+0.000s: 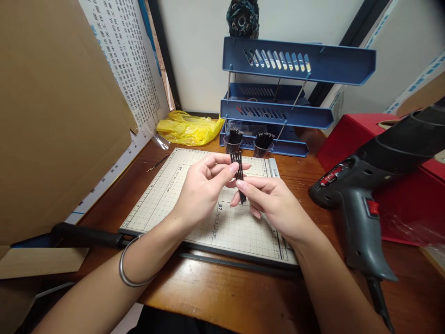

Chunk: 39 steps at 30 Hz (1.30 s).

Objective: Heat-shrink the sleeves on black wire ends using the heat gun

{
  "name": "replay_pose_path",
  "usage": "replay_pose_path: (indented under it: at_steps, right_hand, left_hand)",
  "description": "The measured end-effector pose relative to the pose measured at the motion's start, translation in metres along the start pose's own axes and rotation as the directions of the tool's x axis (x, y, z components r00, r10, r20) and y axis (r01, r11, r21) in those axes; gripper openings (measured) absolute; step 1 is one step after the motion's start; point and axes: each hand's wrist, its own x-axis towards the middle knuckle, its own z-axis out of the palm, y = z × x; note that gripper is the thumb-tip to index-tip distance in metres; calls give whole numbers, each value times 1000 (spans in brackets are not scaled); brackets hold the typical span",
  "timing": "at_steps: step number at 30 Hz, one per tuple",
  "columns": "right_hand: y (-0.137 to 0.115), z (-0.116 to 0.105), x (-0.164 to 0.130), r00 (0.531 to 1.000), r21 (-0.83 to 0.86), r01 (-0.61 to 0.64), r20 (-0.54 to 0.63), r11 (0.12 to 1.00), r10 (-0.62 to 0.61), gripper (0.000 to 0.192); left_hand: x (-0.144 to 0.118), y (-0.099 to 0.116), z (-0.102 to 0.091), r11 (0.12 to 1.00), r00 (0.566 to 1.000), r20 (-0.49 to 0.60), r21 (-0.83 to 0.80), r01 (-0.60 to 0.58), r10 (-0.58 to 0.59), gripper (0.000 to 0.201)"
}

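Your left hand and right hand pinching black stick bundle together, fingers nearly closed; two cups just beyond fingertips, heat gun sitting right

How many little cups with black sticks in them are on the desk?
2. One cup stands just behind the hands, by the paper cutter's far edge. The other cup stands right of it, in front of the blue trays. More could hide behind the hands.
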Motion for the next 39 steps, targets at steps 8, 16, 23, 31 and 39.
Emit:
replay_pose_path:
  at_steps: [8,16,23,31,39]
  right_hand:
    - [2,-1,0,1000,8,-5,14,1000,5,35]
    - [2,-1,-1,999,40,-39,25,998,38,38]
    - [3,-2,-2,997,46,-62,39,997,61,41]
    - [1,-1,-2,1000,-3,3,31,1000,-3,35]
    - [0,1,-1,1000,-31,17,14,999,-17,32]
  left_hand:
    - [0,0,-1,999,1000,8,45,15,-16,25]
    - [-1,3,3,999,1000,-4,38,9,-9,24]
    - [-1,4,2,999,1000,-5,27,22,-21,25]
    - [-1,3,2,999,999,-17,-28,31,-31,26]
    - [-2,4,2,999,999,-24,-19,26,-27,22]
